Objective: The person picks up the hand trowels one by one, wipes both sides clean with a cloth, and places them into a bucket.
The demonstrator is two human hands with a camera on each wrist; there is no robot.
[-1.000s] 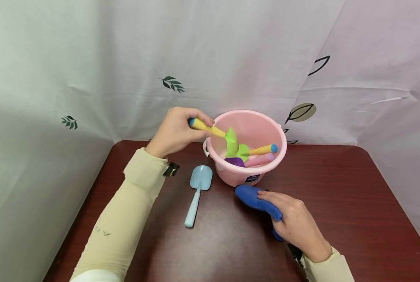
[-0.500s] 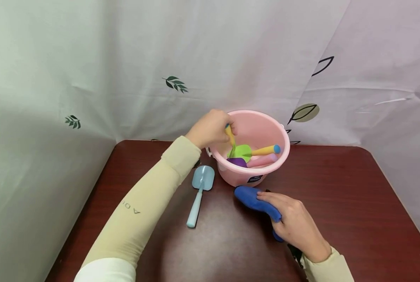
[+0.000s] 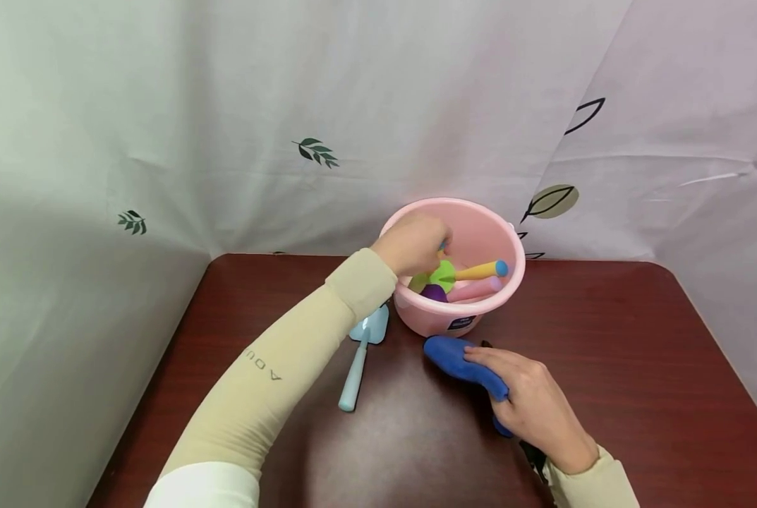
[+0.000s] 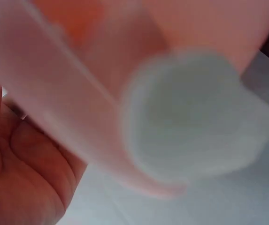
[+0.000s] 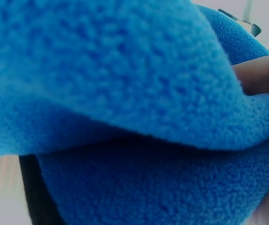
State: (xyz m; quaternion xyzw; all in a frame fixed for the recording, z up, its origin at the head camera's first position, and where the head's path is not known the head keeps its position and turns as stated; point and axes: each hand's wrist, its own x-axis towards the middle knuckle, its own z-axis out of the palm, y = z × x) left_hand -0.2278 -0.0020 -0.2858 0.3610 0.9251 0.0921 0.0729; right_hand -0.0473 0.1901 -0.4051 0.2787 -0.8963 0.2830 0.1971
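In the head view my left hand (image 3: 414, 245) reaches over the left rim of the pink bucket (image 3: 511, 282). Its fingers grip a green-and-yellow toy garden tool, mostly hidden, with only the blue end of its handle (image 3: 442, 247) peeking out. A second tool with a green head (image 3: 443, 276) and yellow handle lies in the bucket, beside one with a purple head (image 3: 434, 293) and pink handle. The left wrist view has my palm (image 4: 28, 173) beside the bucket rim (image 4: 73, 117), the tool hidden. In front, my right hand (image 3: 530, 398) holds a folded blue cloth (image 3: 457, 360), fuzzy in the right wrist view.
A light blue toy shovel (image 3: 353, 377) lies on the dark red table (image 3: 632, 367), its blade partly under my left forearm. White patterned curtains (image 3: 245, 141) stand along the back and sides. A white knob (image 4: 195, 117) juts from the bucket's rim.
My left hand has moved right and down into the bucket with the green-and-yellow toy tool, whose head was above the other tools before. The right hand and blue cloth have stayed put.
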